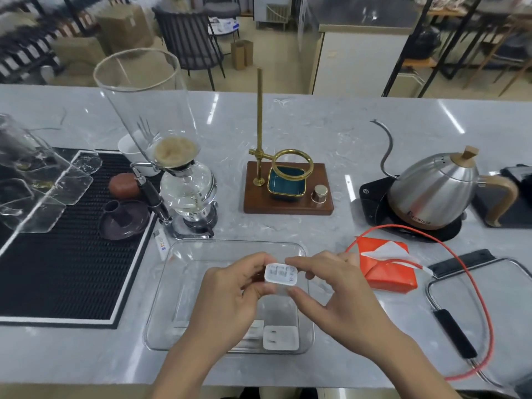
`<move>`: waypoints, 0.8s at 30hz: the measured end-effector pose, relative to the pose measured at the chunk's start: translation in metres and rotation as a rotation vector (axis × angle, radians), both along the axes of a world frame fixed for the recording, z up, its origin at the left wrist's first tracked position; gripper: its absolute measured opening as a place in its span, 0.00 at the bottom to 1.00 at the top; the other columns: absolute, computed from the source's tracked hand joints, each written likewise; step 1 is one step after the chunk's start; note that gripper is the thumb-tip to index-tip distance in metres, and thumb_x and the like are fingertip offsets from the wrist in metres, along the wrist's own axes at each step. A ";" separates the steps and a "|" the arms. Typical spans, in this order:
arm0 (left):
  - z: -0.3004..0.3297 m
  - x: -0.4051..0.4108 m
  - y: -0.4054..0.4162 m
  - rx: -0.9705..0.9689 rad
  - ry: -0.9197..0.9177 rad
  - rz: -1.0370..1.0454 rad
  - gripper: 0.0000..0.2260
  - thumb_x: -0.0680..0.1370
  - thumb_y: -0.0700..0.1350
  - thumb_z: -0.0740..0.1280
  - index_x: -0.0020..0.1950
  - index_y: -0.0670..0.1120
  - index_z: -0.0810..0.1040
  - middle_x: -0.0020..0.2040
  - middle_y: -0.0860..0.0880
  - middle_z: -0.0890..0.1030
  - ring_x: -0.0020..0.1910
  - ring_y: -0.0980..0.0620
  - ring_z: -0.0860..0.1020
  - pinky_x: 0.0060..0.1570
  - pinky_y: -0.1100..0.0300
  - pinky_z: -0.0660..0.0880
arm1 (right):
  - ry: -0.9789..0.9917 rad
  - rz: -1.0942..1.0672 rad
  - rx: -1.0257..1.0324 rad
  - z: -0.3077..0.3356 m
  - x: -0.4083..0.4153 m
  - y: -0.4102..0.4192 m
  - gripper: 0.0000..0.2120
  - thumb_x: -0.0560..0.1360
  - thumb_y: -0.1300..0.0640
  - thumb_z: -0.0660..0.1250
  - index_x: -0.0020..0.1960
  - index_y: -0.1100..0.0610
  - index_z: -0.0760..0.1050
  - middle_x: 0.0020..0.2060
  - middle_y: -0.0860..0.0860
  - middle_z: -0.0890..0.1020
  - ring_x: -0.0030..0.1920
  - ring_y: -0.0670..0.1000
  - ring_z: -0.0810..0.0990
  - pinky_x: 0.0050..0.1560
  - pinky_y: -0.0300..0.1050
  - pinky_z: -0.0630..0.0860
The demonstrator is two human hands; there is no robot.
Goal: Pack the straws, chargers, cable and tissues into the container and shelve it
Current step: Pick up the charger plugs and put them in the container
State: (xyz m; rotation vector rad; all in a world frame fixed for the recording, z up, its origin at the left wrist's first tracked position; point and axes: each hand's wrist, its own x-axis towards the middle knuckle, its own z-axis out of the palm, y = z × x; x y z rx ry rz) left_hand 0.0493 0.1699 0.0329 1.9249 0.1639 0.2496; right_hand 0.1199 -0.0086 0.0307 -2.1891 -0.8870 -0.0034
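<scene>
Both hands are pinching one white charger (280, 273) above the clear container (161, 283). I am holding its left end with my left hand (230, 295), thumb and fingers curled round it, and its right end between the thumb and forefinger of my right hand (325, 286). The charger's long axis is running left to right, with its printed face turned up toward me.

The container is lying directly beneath the grip, its long side running near to far on the grey counter (345, 145). A second charger (280, 337) is already resting against the near wall, prongs up, just below my wrists. I judge that the coming move is a short straight descent, and the free floor lies on the far side of that charger.

The red tissue pack (385, 272) is sitting just right of the container, nearer my right hand. The red cable (475, 272) is looping over it and out further right. I cannot tell where the straws are.
</scene>
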 end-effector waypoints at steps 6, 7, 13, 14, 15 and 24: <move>-0.007 0.002 0.010 -0.043 0.062 -0.050 0.19 0.73 0.30 0.71 0.47 0.57 0.81 0.43 0.60 0.86 0.46 0.60 0.84 0.50 0.66 0.78 | -0.015 0.046 -0.135 -0.003 0.005 0.007 0.17 0.75 0.42 0.64 0.61 0.45 0.79 0.45 0.27 0.74 0.51 0.32 0.72 0.55 0.38 0.61; -0.008 0.003 0.012 -0.050 0.074 -0.051 0.20 0.72 0.30 0.71 0.47 0.57 0.82 0.43 0.60 0.86 0.47 0.60 0.84 0.50 0.66 0.78 | -0.015 0.062 -0.162 -0.003 0.006 0.008 0.17 0.75 0.42 0.64 0.61 0.45 0.79 0.45 0.29 0.76 0.50 0.33 0.72 0.55 0.39 0.62; -0.016 0.002 0.017 -0.109 0.156 -0.073 0.23 0.70 0.30 0.73 0.45 0.61 0.82 0.44 0.63 0.85 0.47 0.63 0.83 0.49 0.73 0.76 | 0.019 0.113 -0.281 -0.006 0.010 0.009 0.18 0.75 0.39 0.61 0.58 0.45 0.79 0.52 0.38 0.83 0.53 0.40 0.76 0.57 0.44 0.65; -0.017 0.002 0.018 -0.103 0.166 -0.083 0.22 0.70 0.31 0.74 0.45 0.61 0.82 0.45 0.63 0.85 0.47 0.63 0.83 0.50 0.73 0.76 | 0.026 0.120 -0.302 -0.006 0.010 0.009 0.18 0.74 0.39 0.61 0.58 0.45 0.79 0.52 0.38 0.83 0.53 0.41 0.76 0.56 0.44 0.65; -0.018 0.002 0.019 -0.093 0.176 -0.095 0.21 0.70 0.33 0.75 0.45 0.61 0.82 0.45 0.63 0.85 0.47 0.63 0.83 0.50 0.72 0.76 | 0.028 0.128 -0.322 -0.007 0.010 0.010 0.19 0.74 0.39 0.60 0.59 0.45 0.79 0.51 0.39 0.83 0.53 0.41 0.77 0.56 0.44 0.66; -0.030 0.002 0.024 -0.085 0.289 -0.145 0.09 0.70 0.39 0.77 0.46 0.52 0.85 0.44 0.58 0.86 0.47 0.62 0.83 0.52 0.68 0.78 | 0.023 0.201 -0.431 -0.013 0.011 0.013 0.15 0.75 0.44 0.65 0.60 0.45 0.78 0.50 0.42 0.82 0.54 0.44 0.76 0.60 0.40 0.59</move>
